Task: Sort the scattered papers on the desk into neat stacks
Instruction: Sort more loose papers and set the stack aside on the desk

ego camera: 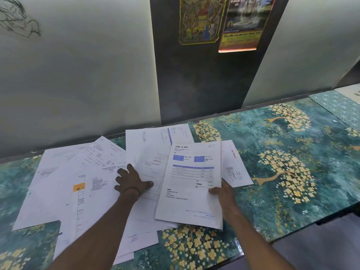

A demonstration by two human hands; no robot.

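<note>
Several white printed papers (64, 182) lie scattered and overlapping on the left half of the desk (272, 152). My right hand (223, 191) grips the right edge of a small stack topped by a sheet with blue boxes (191, 184), thumb on top, raised slightly off the desk. My left hand (132, 181) lies flat with fingers spread on an invoice sheet (153, 166) in the middle of the pile. Another sheet with red print (234, 164) lies under the held stack's right side.
The desk has a teal cover with yellow flower trees and meets a grey wall at the back. A dark panel (194, 84) with two posters (200, 18) rises behind. The desk's front edge runs along the lower right, with a patterned mat (339, 106) at the far right.
</note>
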